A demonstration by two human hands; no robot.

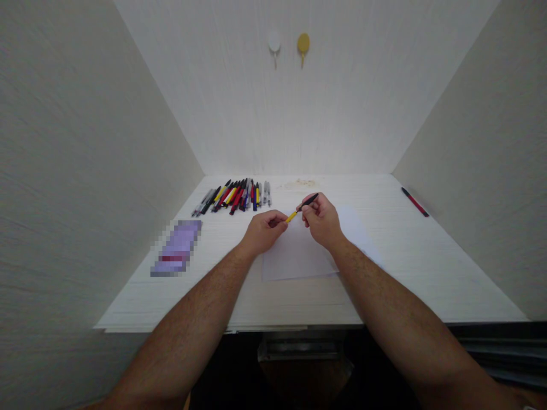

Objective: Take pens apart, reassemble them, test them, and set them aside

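Between my hands is a yellow and black pen (292, 216), held slantwise above the white paper (299, 256). The fingertips of my left hand (264, 230) are closed on its yellow end. My right hand (322, 221) pinches the black part, whose tip points up and to the right. Whether the two parts are joined or apart I cannot tell. Both hands are over the upper part of the paper, and my right wrist covers some of it.
A pile of several pens (235, 196) in mixed colours lies at the back left. A blurred purple item (179, 245) rests on the left side of the table (427, 273). One red and black pen (414, 202) lies by the right wall. Two hooks (303, 43) are on the back wall.
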